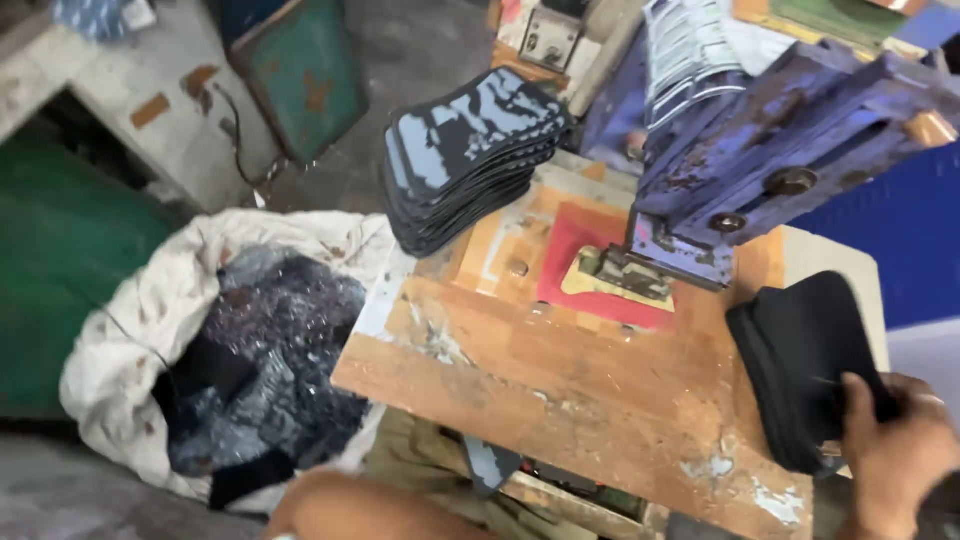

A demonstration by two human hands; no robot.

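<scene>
My right hand (897, 455) sits at the bottom right, its fingers closed over the near edge of a stack of black cut pieces (800, 345) lying on the right side of a worn wooden bench (560, 390). My left hand is out of sight; only a bare limb (340, 510) shows at the bottom edge. At the bench's far left corner stands a taller stack of dark pieces with silvery print (470, 160). Between the stacks, a blue-purple press head (780, 150) hangs over a red pad (575, 250) with a yellowish metal die (610, 280) on it.
Left of the bench, on the floor, is an open white sack (140, 320) full of dark scraps (280, 350). A green panel (300, 70) leans further back, beside a pale cabinet (150, 90). A green surface (50, 250) fills the far left.
</scene>
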